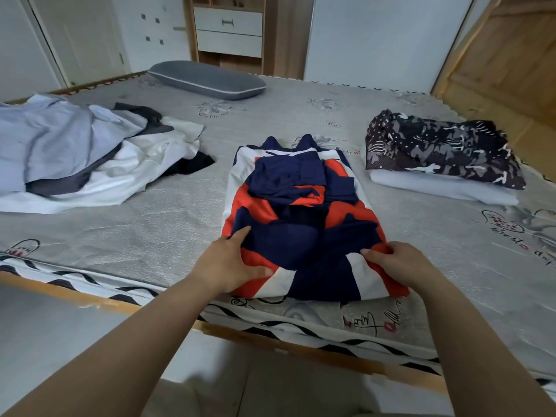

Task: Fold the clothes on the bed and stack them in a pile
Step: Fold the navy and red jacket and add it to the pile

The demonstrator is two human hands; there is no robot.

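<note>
Navy-and-red shirt [301, 218] lies mid-bed with its long axis toward 12 o'clock from you, your left hand [231, 263] and right hand [397, 263] each pinching a near corner, equally close.

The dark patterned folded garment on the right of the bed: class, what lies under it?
Under the dark patterned folded garment lies a folded white cloth, its front edge showing, resting on the grey printed bed cover. How far back the white cloth reaches is covered.
</note>
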